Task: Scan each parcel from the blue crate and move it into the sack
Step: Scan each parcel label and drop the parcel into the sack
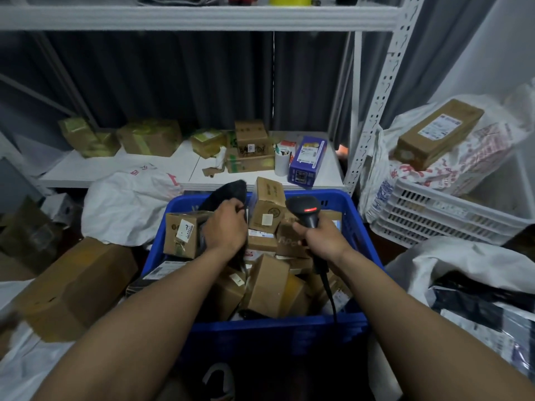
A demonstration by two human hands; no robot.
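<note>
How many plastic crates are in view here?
2. The blue plastic crate, full of cardboard parcels, sits directly before the person. The white slatted plastic crate stands to its right, beside the white shelving upright. Others may be hidden.

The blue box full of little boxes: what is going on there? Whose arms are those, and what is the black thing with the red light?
There is one picture, taken by a camera worn on a person's head, so you look down at that person's own two arms. The blue crate is full of brown cardboard parcels. The right hand grips a black scanner, a tool that reads parcel labels. Its red light is on and its cable hangs down. The left hand grips a dark soft parcel that sticks up from the crate. White sacks lie around the crate, and more boxes sit on the white shelf behind.
</note>
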